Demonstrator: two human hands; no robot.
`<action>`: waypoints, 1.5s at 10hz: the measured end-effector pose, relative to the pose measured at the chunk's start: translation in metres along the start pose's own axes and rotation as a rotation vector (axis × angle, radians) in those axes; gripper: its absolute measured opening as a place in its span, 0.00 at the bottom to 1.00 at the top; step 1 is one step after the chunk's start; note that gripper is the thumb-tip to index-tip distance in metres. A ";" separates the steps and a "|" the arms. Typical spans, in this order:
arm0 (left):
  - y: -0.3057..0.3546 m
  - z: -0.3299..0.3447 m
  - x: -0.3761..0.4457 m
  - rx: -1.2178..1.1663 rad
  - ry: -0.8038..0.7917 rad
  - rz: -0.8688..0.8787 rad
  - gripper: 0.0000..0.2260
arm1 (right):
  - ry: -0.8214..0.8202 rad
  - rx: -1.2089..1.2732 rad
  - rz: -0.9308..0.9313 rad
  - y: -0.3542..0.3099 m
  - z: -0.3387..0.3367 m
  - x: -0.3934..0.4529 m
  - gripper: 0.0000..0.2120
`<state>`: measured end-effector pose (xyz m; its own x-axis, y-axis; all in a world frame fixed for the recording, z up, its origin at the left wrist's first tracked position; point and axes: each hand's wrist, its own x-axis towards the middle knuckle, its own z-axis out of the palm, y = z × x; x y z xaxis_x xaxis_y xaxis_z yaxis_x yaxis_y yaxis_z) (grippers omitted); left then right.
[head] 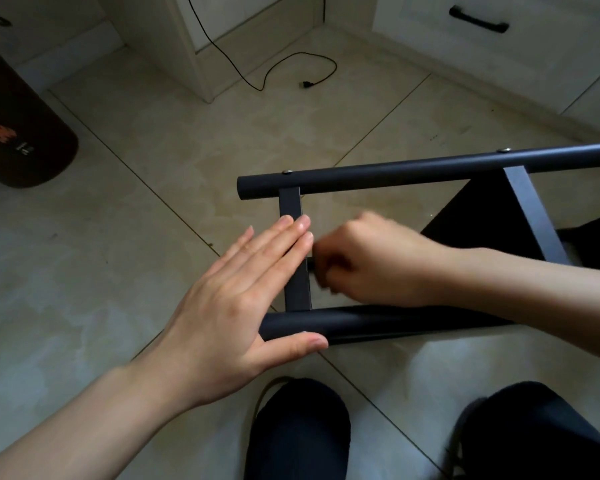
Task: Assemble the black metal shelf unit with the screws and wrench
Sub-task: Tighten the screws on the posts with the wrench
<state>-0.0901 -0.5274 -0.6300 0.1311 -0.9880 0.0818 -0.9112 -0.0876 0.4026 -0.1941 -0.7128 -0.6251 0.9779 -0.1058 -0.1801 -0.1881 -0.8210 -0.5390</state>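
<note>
shelf frame [430, 166]: black tubes, flat crossbars | screws [287, 172] silver, seemingly seated

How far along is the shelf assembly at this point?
Done: two round tubes are joined by a flat crossbar, with screw heads showing on the far tube. In hand: the left hand lies flat on that crossbar while the right hand, blurred, works something small beside it. Left: cannot tell; the frame runs out of view.

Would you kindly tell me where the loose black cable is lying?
The cable lies on the floor tiles at the top centre of the head view, beside the white cabinet.
</note>
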 end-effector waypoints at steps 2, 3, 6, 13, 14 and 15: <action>-0.001 0.001 0.000 -0.005 0.007 -0.002 0.39 | -0.422 0.575 0.265 0.003 0.013 0.014 0.10; -0.001 0.002 0.000 -0.015 0.008 -0.004 0.39 | -0.490 0.770 0.320 0.009 0.016 0.015 0.12; -0.001 0.001 0.000 -0.005 0.011 -0.001 0.39 | -0.596 0.930 0.390 0.011 0.012 0.015 0.15; -0.001 0.002 -0.001 -0.018 0.010 -0.004 0.39 | -0.656 0.972 0.422 0.014 0.012 0.014 0.08; -0.001 0.001 -0.001 -0.022 0.011 -0.004 0.39 | -0.674 1.007 0.418 0.014 0.013 0.015 0.08; -0.001 0.001 -0.001 -0.026 0.013 -0.006 0.39 | -0.679 0.994 0.447 0.014 0.012 0.016 0.06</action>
<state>-0.0896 -0.5262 -0.6318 0.1413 -0.9858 0.0910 -0.9001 -0.0897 0.4264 -0.1821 -0.7187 -0.6454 0.6257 0.2850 -0.7262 -0.7598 0.0121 -0.6500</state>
